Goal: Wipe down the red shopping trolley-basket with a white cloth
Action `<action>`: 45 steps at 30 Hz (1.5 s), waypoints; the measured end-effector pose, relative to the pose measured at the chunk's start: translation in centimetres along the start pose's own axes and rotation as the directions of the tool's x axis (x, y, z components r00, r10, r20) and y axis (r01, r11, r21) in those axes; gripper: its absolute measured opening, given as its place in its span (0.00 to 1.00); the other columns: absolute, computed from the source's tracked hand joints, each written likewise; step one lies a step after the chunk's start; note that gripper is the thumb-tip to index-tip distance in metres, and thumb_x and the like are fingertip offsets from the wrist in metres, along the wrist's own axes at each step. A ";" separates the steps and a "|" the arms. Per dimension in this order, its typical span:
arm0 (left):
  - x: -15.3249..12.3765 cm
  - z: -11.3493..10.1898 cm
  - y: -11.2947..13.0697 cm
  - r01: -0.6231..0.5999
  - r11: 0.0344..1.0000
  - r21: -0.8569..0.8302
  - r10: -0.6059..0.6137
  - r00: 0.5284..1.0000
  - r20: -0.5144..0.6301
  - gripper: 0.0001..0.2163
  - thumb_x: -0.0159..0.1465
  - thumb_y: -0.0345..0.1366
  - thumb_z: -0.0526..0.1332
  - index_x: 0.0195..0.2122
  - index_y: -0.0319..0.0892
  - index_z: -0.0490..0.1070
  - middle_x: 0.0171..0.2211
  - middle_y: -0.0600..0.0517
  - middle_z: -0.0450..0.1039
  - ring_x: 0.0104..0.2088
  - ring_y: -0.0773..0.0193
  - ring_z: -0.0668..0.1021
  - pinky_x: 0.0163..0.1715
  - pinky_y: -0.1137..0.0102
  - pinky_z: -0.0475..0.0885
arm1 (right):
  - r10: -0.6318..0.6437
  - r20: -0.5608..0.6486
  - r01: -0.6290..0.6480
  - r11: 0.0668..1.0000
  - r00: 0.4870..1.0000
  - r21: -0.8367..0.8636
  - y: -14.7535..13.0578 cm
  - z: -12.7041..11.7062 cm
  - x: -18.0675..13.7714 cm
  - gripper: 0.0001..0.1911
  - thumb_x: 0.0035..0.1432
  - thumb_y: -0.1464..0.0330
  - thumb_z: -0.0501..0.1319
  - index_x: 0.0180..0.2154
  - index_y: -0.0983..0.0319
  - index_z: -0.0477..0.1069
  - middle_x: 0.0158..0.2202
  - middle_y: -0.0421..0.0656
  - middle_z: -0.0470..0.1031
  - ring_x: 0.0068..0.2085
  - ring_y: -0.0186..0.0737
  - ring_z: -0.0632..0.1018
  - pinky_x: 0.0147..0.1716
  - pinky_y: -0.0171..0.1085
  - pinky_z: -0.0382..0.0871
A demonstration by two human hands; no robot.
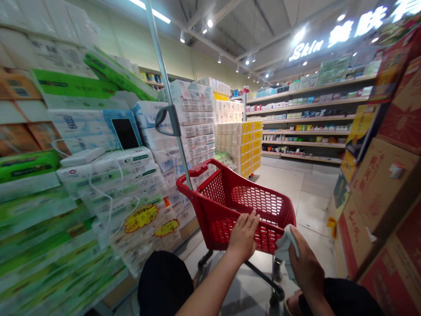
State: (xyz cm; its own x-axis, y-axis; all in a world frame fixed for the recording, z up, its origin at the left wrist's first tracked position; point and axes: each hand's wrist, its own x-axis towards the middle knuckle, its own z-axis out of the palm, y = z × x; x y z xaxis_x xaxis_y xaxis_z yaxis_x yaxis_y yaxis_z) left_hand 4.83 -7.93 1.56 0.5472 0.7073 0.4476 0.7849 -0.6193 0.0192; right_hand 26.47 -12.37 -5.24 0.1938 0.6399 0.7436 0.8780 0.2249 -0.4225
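The small red plastic shopping cart (pixel 215 189) with holey sides stands on the pale floor tiles (pixel 297 188) right in front of the person, beside stacked tissue packs (pixel 126 175). The left hand (pixel 244 235) lies open and flat on its near rim, gripping nothing; the right hand (pixel 304 263) is closed round a bunched white cloth (pixel 284 245) at the rim's corner. It looks like wiping, and the wheeled cart needs steadying

Brightly lit from ceiling strips (pixel 149 9) and spots (pixel 209 23), with a blown-out glowing sign (pixel 342 30) top right, faint shadow under the cart (pixel 210 193), sharp mid-frame, strong fisheye bending at the edges, smeared tissue packs (pixel 49 228) left and boxes (pixel 388 184) right.
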 end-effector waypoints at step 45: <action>-2.1 -3.0 -8.5 0.147 0.961 0.236 -0.085 0.964 -0.253 0.29 0.66 0.24 0.51 0.67 0.50 0.53 0.66 0.53 0.57 0.67 0.58 0.56 0.66 0.55 0.59 | -0.254 0.096 0.269 0.941 0.962 -0.205 -1.9 2.0 3.0 0.14 0.63 0.63 0.55 0.46 0.62 0.71 0.40 0.47 0.76 0.42 0.46 0.73 0.47 0.44 0.61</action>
State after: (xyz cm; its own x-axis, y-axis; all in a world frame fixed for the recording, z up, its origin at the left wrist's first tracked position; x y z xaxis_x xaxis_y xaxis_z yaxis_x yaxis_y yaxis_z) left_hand -3.91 -5.16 3.13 0.3869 0.6483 0.6558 0.9029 -0.4108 -0.1266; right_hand 24.46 -9.43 -3.25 -0.0786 0.6290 0.7734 0.9682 0.2332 -0.0912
